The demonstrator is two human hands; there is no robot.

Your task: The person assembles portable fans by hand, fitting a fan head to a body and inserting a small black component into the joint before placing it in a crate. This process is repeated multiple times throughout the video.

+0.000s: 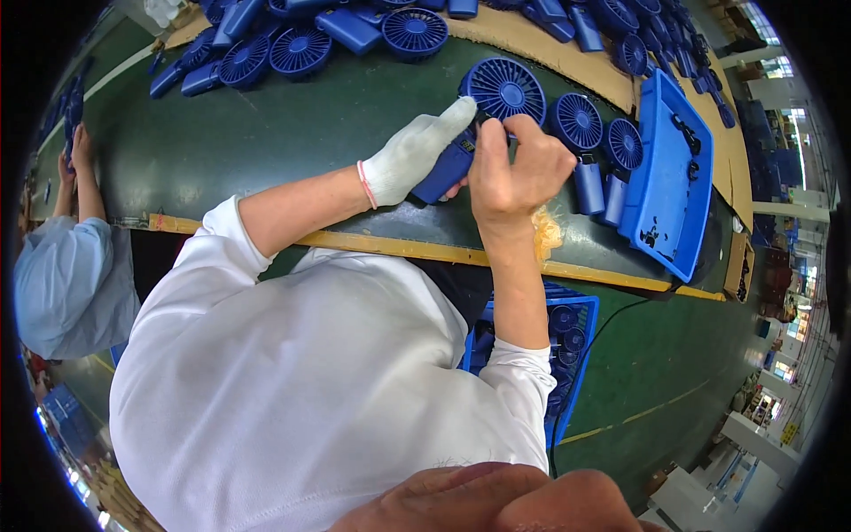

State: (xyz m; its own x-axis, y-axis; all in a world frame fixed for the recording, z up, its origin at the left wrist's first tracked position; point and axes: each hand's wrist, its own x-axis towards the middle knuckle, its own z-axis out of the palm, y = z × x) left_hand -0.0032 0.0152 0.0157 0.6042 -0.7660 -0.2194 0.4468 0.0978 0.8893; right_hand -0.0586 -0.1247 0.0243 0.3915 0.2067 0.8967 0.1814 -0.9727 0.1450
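gloved left hand (409,158) is wrapped around a blue handheld fan (507,91) over the table (257,124); the right hand (521,173) is curled at its neck, any pinch hidden. by uneven pressure, the fan could be twisted loose.

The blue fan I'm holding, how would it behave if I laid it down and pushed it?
The blue fan is probably stiff, as its casing looks like hard moulded plastic. It may slide rather than roll, since its blocky handle sticks out from the round head. The thin grille ribs look like its more fragile part.
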